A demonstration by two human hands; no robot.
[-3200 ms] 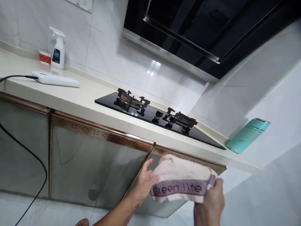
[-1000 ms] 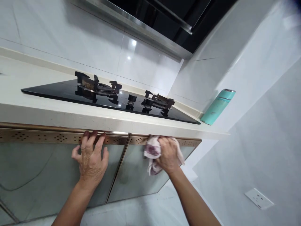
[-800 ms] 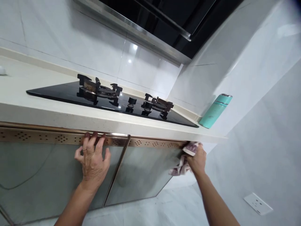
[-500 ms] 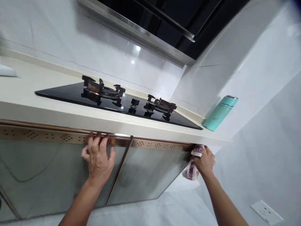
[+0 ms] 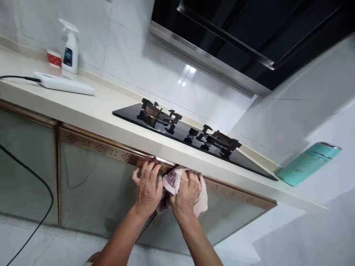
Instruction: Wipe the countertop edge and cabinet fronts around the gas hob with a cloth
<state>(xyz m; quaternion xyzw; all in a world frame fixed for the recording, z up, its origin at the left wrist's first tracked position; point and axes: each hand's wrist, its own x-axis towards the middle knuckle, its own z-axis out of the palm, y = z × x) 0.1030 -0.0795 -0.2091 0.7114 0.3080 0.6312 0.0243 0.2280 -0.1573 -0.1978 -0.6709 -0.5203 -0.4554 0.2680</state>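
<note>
My left hand [image 5: 148, 188] rests with spread fingers against the perforated bronze strip along the top of the cabinet door [image 5: 94, 192], its fingertips at the upper edge under the counter. Just to its right, my right hand [image 5: 188, 192] grips a white and purple cloth [image 5: 202, 201], pressed on the strip near the gap between two doors. Part of the cloth hangs down between the hands. Above them the black glass gas stove [image 5: 177, 135] is set into the cream countertop [image 5: 111, 107].
A turquoise flask [image 5: 307, 164] stands at the counter's right end. To the left are a white spray bottle [image 5: 71, 55], a red and white paper cup [image 5: 54, 59] and a white device [image 5: 65, 84] with a black cable [image 5: 51, 195] hanging. The range hood [image 5: 222, 44] juts out overhead.
My right hand has moved left with the cloth, from the right end of the strip to beside my left hand. The view has shifted left, showing the spray bottle and cup.
</note>
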